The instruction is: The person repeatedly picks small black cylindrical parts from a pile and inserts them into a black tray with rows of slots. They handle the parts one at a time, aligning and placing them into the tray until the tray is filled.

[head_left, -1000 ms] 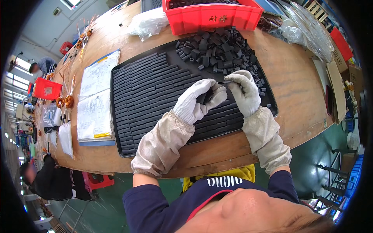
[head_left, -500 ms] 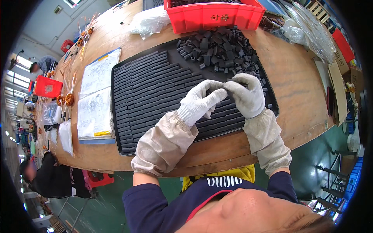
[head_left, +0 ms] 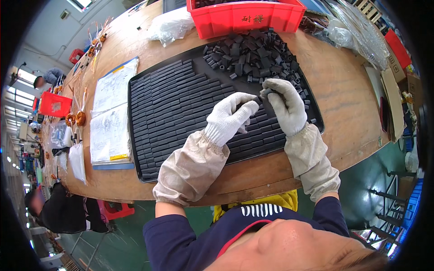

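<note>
A big black tray lies on the wooden table, filled with rows of small black blocks. A loose heap of the same black blocks sits at its far right corner. My left hand, in a white glove, rests over the rows with fingers curled near a block. My right hand, also gloved, pinches a small black block just beside the left fingertips, at the heap's near edge.
A red bin stands behind the heap. Clear plastic bags lie at the back, and more bags at the far right. Papers on a blue board lie left of the tray. Another person sits at lower left.
Both hands have shifted slightly, staying together over the tray's right side; the right hand's fingers have closed around a small block.
</note>
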`<state>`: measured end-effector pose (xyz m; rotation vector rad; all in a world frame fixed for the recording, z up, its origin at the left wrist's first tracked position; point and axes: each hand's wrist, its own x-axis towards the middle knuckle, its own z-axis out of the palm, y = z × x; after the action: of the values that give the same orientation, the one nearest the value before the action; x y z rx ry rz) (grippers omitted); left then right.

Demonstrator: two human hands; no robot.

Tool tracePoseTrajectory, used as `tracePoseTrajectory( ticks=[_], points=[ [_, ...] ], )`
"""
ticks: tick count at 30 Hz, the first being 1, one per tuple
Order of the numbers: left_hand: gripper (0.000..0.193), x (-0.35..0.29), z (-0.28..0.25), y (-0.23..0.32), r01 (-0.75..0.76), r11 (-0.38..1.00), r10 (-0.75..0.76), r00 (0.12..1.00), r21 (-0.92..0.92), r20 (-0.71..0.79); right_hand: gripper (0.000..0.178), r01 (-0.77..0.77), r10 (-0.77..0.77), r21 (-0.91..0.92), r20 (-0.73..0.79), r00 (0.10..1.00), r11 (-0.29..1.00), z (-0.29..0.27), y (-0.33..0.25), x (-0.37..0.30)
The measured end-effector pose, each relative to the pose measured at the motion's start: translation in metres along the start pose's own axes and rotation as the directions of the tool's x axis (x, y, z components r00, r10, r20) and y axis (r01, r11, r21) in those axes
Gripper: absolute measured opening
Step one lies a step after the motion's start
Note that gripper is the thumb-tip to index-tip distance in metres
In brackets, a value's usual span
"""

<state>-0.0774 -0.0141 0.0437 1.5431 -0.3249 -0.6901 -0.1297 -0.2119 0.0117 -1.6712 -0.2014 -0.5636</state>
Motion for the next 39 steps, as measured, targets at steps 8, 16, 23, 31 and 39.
tracePoseTrajectory(
  ticks=[8,16,23,31,39],
  points=[
    [0.035,0.001,-0.002,-0.002,-0.003,1.0,0.003,0.999,-0.003,0.038,0.023,-0.131,0.117,0.233,0.071,0.991,0.964,-0.001,0.002,-0.004],
    [0.037,0.0,0.0,-0.002,-0.006,0.999,0.007,1.0,-0.033,0.03,0.02,-0.109,0.094,0.122,0.127,0.987,0.987,-0.001,0.002,-0.005],
    [0.037,0.001,0.0,-0.004,-0.02,0.999,0.021,0.999,-0.042,0.027,0.026,0.056,-0.029,-0.191,0.144,0.989,0.98,-0.002,-0.003,-0.001],
    [0.038,0.001,-0.002,-0.002,-0.017,1.0,0.017,0.999,0.01,0.039,0.039,0.495,-0.391,-0.579,0.305,0.868,0.648,-0.004,-0.008,0.008],
    [0.048,0.0,-0.006,0.001,0.041,0.956,0.011,0.984,-0.289,0.177,0.029,-0.159,0.136,-0.214,-0.119,0.984,0.964,-0.004,0.0,0.003]
  ],
)
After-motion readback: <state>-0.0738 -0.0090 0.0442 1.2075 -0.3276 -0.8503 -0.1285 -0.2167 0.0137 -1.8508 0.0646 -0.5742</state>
